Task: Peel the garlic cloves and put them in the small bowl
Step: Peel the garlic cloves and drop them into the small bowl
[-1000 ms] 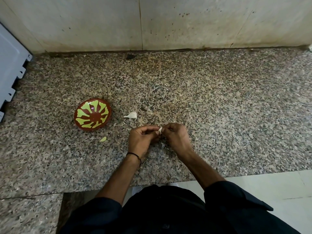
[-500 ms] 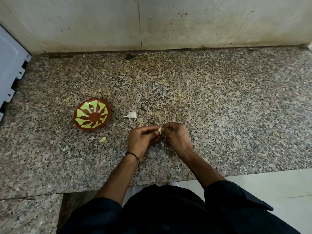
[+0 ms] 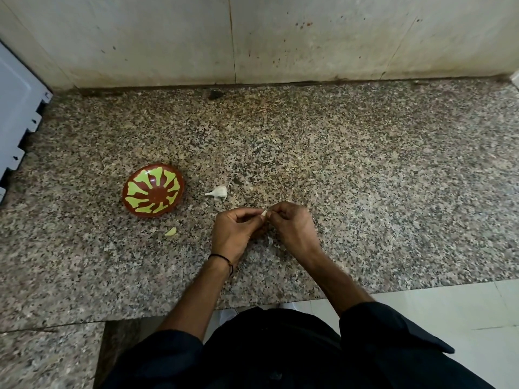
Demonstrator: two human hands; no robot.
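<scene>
A small pale garlic clove (image 3: 264, 212) is pinched between the fingertips of my left hand (image 3: 234, 231) and my right hand (image 3: 293, 227), both held just above the granite counter (image 3: 365, 192). The small red-brown bowl (image 3: 153, 191) with a yellow-green pattern sits to the left of my hands and looks empty. A white unpeeled garlic piece (image 3: 218, 191) lies between the bowl and my hands. A pale yellowish clove (image 3: 171, 231) lies on the counter below the bowl. A scrap of white skin (image 3: 269, 240) shows under my hands.
A stained marble wall (image 3: 280, 37) closes the back of the counter. A white appliance edge (image 3: 16, 113) juts in at the far left. The counter's front edge runs close to my body, with a pale tiled floor (image 3: 449, 318) beyond it.
Both hands stay together on the clove with only small finger movements. Bowl and loose garlic pieces lie where they were.
</scene>
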